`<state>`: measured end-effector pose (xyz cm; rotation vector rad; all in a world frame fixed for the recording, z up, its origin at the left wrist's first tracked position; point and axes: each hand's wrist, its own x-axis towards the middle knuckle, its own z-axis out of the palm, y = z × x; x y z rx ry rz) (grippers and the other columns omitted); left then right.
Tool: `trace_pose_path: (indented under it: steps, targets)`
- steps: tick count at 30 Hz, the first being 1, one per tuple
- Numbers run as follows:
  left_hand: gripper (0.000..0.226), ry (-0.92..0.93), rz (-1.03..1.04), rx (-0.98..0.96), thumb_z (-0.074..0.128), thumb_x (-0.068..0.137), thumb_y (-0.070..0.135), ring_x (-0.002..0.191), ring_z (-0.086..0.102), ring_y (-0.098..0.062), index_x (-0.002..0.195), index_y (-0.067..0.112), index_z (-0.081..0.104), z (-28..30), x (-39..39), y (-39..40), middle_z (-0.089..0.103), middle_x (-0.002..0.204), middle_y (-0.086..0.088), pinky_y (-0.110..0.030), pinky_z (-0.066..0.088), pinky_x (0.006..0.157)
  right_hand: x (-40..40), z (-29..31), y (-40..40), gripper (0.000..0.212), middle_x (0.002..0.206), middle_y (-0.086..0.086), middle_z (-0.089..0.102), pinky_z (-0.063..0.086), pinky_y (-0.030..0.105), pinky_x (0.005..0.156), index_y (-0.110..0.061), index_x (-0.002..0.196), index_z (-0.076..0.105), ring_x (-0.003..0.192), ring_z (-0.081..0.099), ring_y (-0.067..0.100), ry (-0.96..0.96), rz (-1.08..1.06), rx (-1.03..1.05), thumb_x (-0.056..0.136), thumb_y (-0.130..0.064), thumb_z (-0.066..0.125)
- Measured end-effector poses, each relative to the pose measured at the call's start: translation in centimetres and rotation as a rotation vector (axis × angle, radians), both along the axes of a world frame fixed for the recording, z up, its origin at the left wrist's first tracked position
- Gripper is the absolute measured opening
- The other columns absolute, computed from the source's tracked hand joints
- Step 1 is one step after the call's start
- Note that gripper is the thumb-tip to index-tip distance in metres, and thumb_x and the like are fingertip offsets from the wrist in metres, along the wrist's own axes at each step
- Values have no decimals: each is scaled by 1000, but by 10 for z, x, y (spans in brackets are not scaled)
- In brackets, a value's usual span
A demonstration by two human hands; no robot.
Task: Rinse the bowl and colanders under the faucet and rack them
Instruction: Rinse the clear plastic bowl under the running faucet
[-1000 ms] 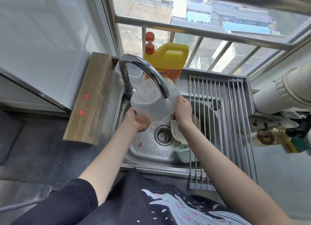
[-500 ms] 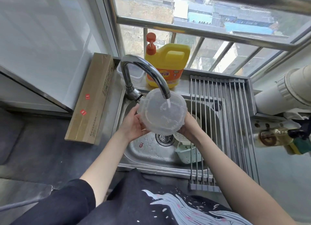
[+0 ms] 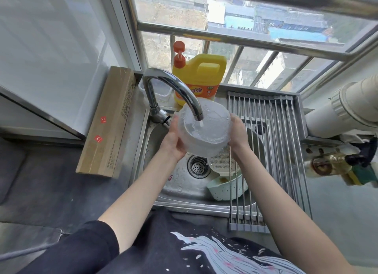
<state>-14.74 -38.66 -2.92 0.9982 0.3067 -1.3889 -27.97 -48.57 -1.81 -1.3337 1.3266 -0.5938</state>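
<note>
Window bars back a steel sink (image 3: 163,183). Left hand (image 3: 172,139) and right hand (image 3: 237,133) each close a grip on the translucent bowl (image 3: 204,130) under the running faucet (image 3: 173,89); two colanders (image 3: 224,175) lie below, partly hidden by rack (image 3: 272,150).

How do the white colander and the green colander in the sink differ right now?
The white colander lies nearer the faucet, partly under the clear bowl; the green colander sits closer to the person at the sink's front. The white one shows fine slotted perforations; the green one has sparse round holes. The white one looks shallow, the green one deeper. Both rest untouched in the sink, partly beneath the roll-up rack.
</note>
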Motion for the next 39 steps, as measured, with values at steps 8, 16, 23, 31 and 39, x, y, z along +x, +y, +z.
trace_pose_path:
  steps: [8, 16, 23, 31, 39]
  targets:
    - [64, 87, -115, -2, 56, 81, 63, 120, 57, -26, 122, 15, 63, -3, -24, 9, 66, 121, -9, -42, 40, 108, -5, 9, 16, 35, 118, 2, 61, 44, 35, 91, -19, 124, 55, 105, 54, 16, 212, 67, -220, 100, -31, 33]
    - [53, 83, -123, 79, 51, 84, 64, 92, 67, -22, 106, 18, 68, -9, -25, 22, 73, 96, -6, -36, 52, 86, 10, 10, 25, 59, 158, 0, 25, 15, 49, 115, -20, 150, 23, 146, 18, 22, 796, 604, -576, 99, -49, 25]
    - [72, 137, 2, 194, 53, 81, 67, 114, 61, -23, 129, 13, 57, -14, -28, 21, 65, 123, -10, -34, 50, 91, 19, 5, 48, 71, 160, -1, -12, -13, 61, 112, -25, 154, 2, 146, -18, 27, 826, 857, -605, 95, -62, 17]
    - [52, 287, 181, 89, 48, 93, 50, 102, 61, -25, 116, 5, 58, -2, -33, 11, 71, 90, -14, -29, 48, 87, 4, -18, 78, 52, 138, 6, 55, 44, 46, 104, -12, 135, 54, 127, 52, 31, 500, 745, -1080, 85, -13, 66]
    - [70, 322, 82, 134, 39, 88, 67, 86, 60, -31, 97, 1, 58, -15, -34, 15, 66, 87, -20, -38, 45, 78, -26, -22, 74, 31, 123, 7, 66, 41, 40, 107, -8, 116, 70, 123, 57, 27, 194, 899, -1196, 91, -2, 52]
